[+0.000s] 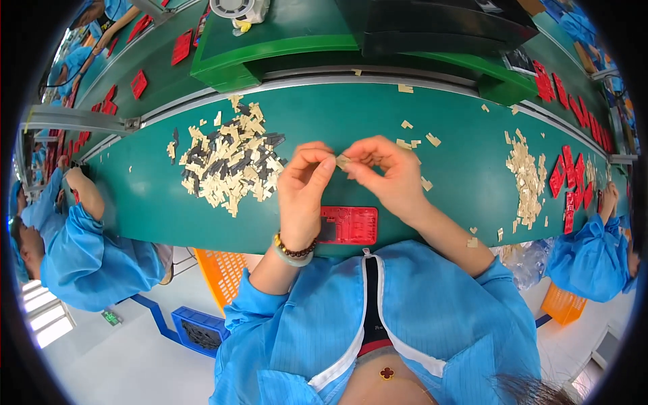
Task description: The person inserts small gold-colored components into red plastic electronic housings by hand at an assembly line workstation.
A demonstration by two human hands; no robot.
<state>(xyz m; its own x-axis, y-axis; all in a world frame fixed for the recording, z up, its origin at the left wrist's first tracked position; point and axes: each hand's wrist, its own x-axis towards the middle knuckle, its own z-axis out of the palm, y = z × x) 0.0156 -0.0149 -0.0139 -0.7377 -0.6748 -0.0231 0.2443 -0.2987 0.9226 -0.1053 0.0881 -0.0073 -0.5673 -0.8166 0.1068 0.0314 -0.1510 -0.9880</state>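
Observation:
Above the green table point(405, 196), my left hand point(304, 182) and my right hand point(388, 172) meet with their fingertips pinched together. Between them is a small pale beige piece point(342, 162); its exact shape is partly hidden by the fingers. Just below the hands lies a red plastic phone housing point(356, 225), flat on the table, its left end covered by my left wrist. To the left of my left hand spreads a large pile of small beige and dark grey pieces point(229, 158). Several loose beige pieces point(433, 140) are scattered beyond and beside my right hand.
A second beige heap point(525, 175) and several red housings point(569, 169) lie at the right. Co-workers in blue sit at left point(94, 250) and right point(590, 256). A green raised shelf point(270, 54) runs along the back. An orange crate point(223, 273) and blue bin point(199, 329) stand below.

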